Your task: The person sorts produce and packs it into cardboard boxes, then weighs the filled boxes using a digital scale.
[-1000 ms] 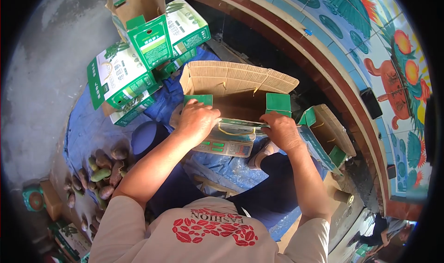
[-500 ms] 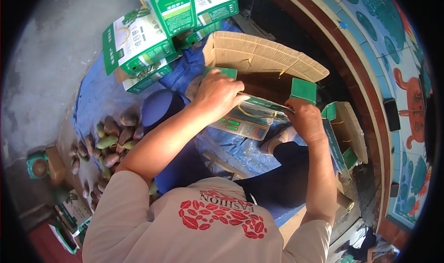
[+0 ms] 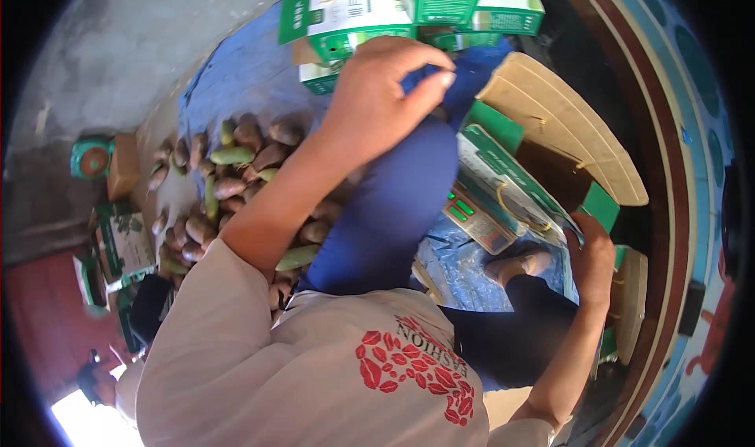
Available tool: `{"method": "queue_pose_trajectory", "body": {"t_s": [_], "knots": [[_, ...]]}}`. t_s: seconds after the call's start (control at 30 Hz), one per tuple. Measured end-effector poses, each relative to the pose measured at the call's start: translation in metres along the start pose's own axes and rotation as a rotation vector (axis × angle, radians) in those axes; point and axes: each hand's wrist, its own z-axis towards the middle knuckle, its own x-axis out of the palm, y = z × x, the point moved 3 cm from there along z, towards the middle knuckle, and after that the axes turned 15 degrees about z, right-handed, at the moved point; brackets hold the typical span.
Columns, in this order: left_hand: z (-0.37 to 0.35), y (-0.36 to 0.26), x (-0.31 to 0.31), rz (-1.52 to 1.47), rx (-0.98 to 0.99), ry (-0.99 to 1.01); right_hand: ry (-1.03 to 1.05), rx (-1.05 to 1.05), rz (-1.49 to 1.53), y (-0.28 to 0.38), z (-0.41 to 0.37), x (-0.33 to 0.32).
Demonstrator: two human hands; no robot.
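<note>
My left hand (image 3: 381, 93) is in the air above my bent knee, thumb and fingers apart and nothing between them. Near it are the stacked green-and-white cartons (image 3: 358, 42). My right hand (image 3: 594, 250) grips the near right corner of an open cardboard box (image 3: 515, 176). The box has its brown flap raised on the far side and green end flaps folded out; its contents are mostly in shadow. It stands on or right behind a digital scale (image 3: 484, 231) with lit green digits, partly covered by my knee.
Brownish and green elongated vegetables (image 3: 228, 187) lie heaped on the left, beside the blue tarp (image 3: 228, 77). Another open carton (image 3: 629, 298) stands at right near the tiled wall. A green dial-like device (image 3: 92, 158) and more cartons (image 3: 126, 246) are at far left. Another person (image 3: 98, 380) shows at lower left.
My left hand has let go of the box and moved up and left toward the stacked cartons. My right hand stays on the box. The view has turned leftward.
</note>
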Motion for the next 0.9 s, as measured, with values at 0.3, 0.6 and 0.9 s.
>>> {"method": "queue_pose_trajectory", "body": {"t_s": [0.3, 0.6, 0.9], "knots": [[-0.136, 0.160, -0.012, 0.416, -0.425, 0.183, 0.058, 0.047, 0.003, 0.012, 0.007, 0.005], [-0.301, 0.216, 0.066, 0.327, -0.893, 0.772, 0.092, 0.062, 0.015, 0.016, 0.020, 0.012], [-0.317, 0.241, 0.166, 0.271, -1.186, 0.843, 0.082, 0.057, 0.012, 0.019, 0.029, 0.018]]}}
